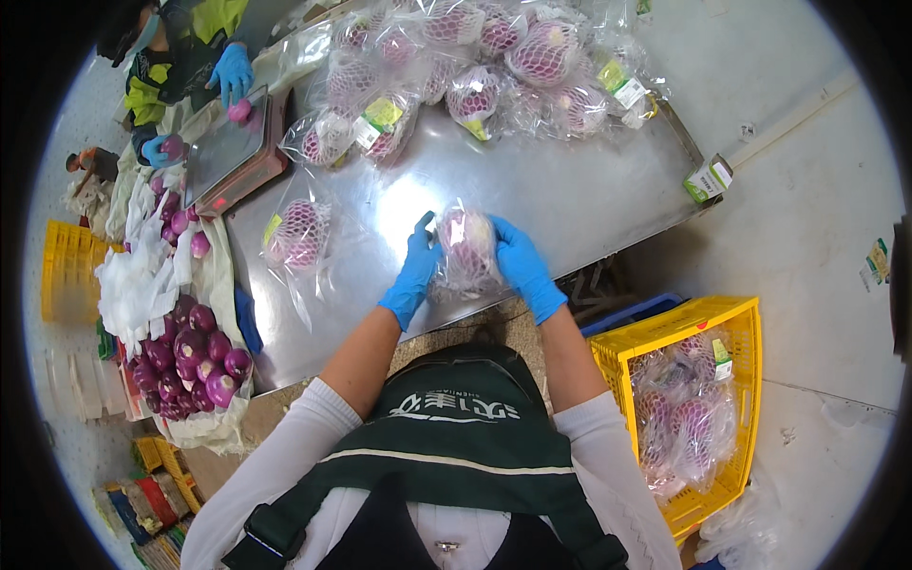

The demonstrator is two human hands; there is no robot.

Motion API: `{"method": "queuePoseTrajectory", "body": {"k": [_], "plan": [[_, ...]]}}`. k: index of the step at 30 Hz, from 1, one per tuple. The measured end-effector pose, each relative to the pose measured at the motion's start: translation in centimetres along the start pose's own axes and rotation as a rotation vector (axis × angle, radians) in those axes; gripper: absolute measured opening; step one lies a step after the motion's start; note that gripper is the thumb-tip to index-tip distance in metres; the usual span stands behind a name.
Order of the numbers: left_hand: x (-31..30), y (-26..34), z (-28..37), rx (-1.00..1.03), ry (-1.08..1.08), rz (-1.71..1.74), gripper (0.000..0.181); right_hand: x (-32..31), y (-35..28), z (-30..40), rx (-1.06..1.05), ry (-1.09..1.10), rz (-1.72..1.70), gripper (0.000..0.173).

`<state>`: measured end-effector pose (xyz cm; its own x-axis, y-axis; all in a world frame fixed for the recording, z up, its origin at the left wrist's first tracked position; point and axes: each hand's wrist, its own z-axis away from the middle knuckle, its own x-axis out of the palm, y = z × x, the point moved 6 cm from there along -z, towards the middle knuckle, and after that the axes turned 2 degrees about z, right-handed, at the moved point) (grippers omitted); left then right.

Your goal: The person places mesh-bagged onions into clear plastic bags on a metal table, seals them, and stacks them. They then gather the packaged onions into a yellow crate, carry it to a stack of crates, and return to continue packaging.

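Note:
A clear plastic bag of red onions in white foam netting (467, 246) is between my blue-gloved hands, at the near edge of the steel table (548, 185). My left hand (417, 267) rests against the bag's left side, thumb raised. On the right side, my right hand (526, 263) grips it, with some fingertips hidden behind the plastic. Farther left lies another bagged pair of netted onions (301, 231) with a yellow-green label. Many similar bags (474, 96) crowd the table's far side, several with labels.
A weighing scale (231, 153) stands at the left, where a co-worker's gloved hands (233, 71) handle onions. Loose peeled onions (189, 356) and white foam nets (139, 278) lie on sacking. To my right, a yellow crate (748, 385) holds bagged onions. A small box (709, 178) sits at the table corner.

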<state>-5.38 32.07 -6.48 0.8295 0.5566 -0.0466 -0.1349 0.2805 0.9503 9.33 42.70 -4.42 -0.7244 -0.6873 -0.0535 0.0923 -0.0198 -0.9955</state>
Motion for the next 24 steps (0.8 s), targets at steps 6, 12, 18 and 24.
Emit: {"method": "queuePoseTrajectory", "body": {"k": [6,12,18,24], "plan": [[2.0,0.7,3.9,-0.452,-0.288,0.648,0.032,1.2,-2.4,4.4,0.410,-0.078,-0.840,0.037],[4.0,5.5,11.0,-0.270,-0.620,0.060,0.038,2.6,-6.1,14.4,0.406,0.224,-0.765,0.035],[9.3,11.3,19.4,0.149,-1.046,-0.280,0.069,0.1,-11.2,25.8,0.351,0.454,-0.010,0.064],[16.4,10.2,24.9,0.348,-1.375,-0.604,0.088,0.3,-10.8,32.9,0.372,0.199,-0.259,0.078]]}}
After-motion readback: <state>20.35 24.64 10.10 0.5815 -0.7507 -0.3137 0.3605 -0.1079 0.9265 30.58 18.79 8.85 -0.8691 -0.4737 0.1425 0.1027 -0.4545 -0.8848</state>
